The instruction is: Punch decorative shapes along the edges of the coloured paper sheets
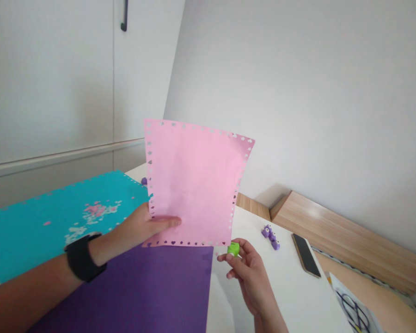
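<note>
On my feed the pink paper sheet [194,180] is lifted off the work surface, tilted slightly and facing the camera, its edges punched all round with small hearts, stars and other shapes. Its bottom edge sits just above a purple paper sheet [135,291]. My left hand [138,226] clamps the sheet at the lower left, with the fingers [169,222] lying across its face. A black wristband [81,256] circles that wrist.

My right hand [249,273] is apart from the left, just below the sheet's lower right corner, pinching a small green craft punch [233,249] between its fingers. The two hands are near each other but not touching.

Further left, a teal paper sheet [48,222] overlaps the purple one and runs under my left forearm, with pink and white paper scraps [97,210] scattered on it. On the white table [273,286], small purple pieces [270,237] sit near a smartphone [305,255] lying face up. A printed sheet [353,310] lies at the lower right corner of the view, beyond the table edge. A wooden ledge [343,236] runs along the wall, and a white cabinet door [55,83] with a dark handle [124,16] stands at upper left.
</note>
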The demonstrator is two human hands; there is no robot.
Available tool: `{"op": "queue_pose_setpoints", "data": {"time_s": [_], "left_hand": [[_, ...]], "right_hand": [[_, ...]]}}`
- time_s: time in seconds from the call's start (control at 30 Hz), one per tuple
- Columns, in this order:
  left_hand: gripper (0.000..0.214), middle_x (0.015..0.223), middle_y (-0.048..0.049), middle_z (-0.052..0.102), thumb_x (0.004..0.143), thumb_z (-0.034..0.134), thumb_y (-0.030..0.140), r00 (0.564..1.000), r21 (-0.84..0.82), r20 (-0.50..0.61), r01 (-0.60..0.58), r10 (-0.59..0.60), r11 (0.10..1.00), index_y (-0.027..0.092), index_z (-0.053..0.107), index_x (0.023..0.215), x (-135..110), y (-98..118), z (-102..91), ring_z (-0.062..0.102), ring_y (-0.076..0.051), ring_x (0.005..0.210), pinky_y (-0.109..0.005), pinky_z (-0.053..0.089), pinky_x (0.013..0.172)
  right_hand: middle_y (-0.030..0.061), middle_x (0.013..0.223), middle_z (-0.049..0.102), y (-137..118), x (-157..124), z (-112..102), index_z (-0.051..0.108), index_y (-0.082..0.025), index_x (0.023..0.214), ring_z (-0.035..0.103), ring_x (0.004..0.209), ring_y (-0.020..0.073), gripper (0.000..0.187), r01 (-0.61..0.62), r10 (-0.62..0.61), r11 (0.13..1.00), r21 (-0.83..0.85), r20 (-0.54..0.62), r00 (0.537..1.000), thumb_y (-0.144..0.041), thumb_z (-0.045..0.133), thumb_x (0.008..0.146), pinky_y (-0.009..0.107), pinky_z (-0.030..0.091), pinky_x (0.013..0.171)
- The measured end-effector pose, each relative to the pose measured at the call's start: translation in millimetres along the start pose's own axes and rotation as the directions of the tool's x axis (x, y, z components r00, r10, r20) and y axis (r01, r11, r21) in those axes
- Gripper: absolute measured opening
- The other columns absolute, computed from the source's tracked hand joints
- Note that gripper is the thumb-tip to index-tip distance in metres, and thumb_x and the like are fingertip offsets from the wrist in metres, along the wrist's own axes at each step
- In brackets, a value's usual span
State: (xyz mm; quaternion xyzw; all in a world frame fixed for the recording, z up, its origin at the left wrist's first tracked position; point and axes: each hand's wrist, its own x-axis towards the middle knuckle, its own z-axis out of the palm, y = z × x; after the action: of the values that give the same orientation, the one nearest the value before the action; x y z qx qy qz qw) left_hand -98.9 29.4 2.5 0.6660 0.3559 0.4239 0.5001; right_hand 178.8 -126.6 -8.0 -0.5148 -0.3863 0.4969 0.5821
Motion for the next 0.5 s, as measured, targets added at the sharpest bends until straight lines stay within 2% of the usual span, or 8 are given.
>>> {"op": "queue_pose_setpoints", "data": {"time_s": [0.2, 0.33, 0.4, 0.5], "left_hand": [[0.062, 0.127, -0.0106, 0.072, 0.073, 0.084, 0.042, 1.0, 0.009, -0.006, -0.007, 0.007, 1.0, 0.018, 0.065, 0.126, -0.5, 0.2, -0.4, 0.068, -0.032, 0.116, -0.043, 0.054, 0.102], [0.059, 0.12, -0.0107, 0.075, 0.072, 0.084, 0.041, 1.0, 0.014, -0.01, 0.007, -0.007, 1.0, 0.016, 0.067, 0.123, -1.3, 0.3, 0.0, 0.071, -0.032, 0.107, -0.042, 0.058, 0.094], [0.057, 0.114, -0.0095, 0.077, 0.072, 0.085, 0.041, 1.0, 0.031, -0.024, -0.003, 0.004, 1.0, 0.016, 0.068, 0.12, -2.1, 0.4, 0.5, 0.073, -0.029, 0.097, -0.036, 0.061, 0.083], [0.051, 0.083, -0.0047, 0.078, 0.073, 0.084, 0.042, 0.999, 0.038, -0.016, 0.044, -0.043, 0.998, 0.015, 0.068, 0.113, -3.7, -0.6, 1.2, 0.071, -0.021, 0.063, -0.025, 0.056, 0.051]], "right_hand": [[0.0071, 0.107, 0.067, -3.1, -2.0, -2.0, 0.069, -0.022, 0.106, 0.071, 0.093, 0.0249, 0.038, 0.019, -0.019, 0.999, -0.038, 0.001, 1.0, -0.037, 0.086, 0.076, 0.023, 0.048, 0.055], [0.0063, 0.107, 0.066, -2.4, -2.5, -9.1, 0.071, -0.022, 0.107, 0.071, 0.089, 0.023, 0.038, 0.003, -0.003, 1.0, -0.029, -0.023, 1.0, -0.035, 0.087, 0.075, 0.022, 0.046, 0.055], [0.0064, 0.107, 0.065, -2.6, -1.9, -12.0, 0.072, -0.022, 0.107, 0.07, 0.087, 0.0223, 0.037, -0.003, 0.002, 1.0, -0.027, -0.043, 0.999, -0.035, 0.087, 0.075, 0.021, 0.044, 0.054], [0.0075, 0.105, 0.065, -3.8, -0.8, -14.6, 0.073, -0.02, 0.105, 0.068, 0.083, 0.0214, 0.036, 0.009, -0.012, 0.999, -0.043, -0.064, 0.998, -0.036, 0.086, 0.076, 0.021, 0.041, 0.05]]}}
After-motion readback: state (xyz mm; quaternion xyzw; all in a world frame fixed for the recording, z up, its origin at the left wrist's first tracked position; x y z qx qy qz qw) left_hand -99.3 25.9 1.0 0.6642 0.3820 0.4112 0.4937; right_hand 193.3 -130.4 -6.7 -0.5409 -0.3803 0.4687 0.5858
